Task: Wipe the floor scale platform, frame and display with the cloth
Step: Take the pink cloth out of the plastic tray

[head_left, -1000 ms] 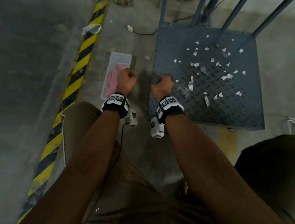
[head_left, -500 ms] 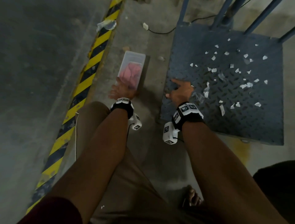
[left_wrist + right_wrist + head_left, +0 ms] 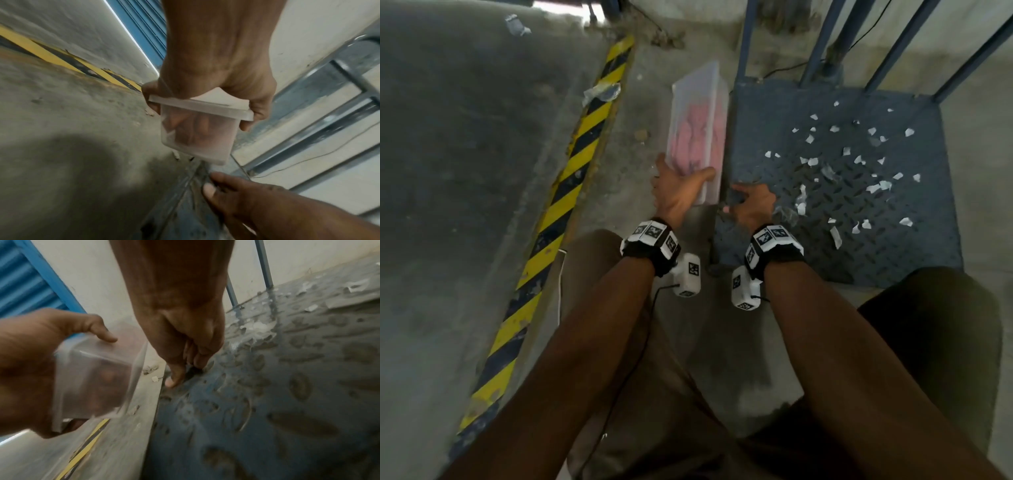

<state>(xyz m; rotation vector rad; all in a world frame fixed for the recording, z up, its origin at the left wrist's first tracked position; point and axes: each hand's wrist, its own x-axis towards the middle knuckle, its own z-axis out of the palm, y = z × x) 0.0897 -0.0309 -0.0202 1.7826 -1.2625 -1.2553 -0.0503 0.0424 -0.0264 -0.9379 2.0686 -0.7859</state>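
Left hand (image 3: 677,192) grips the clear lidded box (image 3: 697,133), pink cloth (image 3: 695,137) inside, beside the platform (image 3: 859,205). Right hand (image 3: 751,205) rests loose-fingered on its edge. Keep the box level, pop the lid.

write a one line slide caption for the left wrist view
Left hand lifts a lidded translucent plastic container off the concrete floor beside the scale platform, right hand below.

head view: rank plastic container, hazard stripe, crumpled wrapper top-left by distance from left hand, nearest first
1. plastic container: gripped by the left hand at its near end.
2. hazard stripe: on the floor to the hand's left.
3. crumpled wrapper: far top-left corner.
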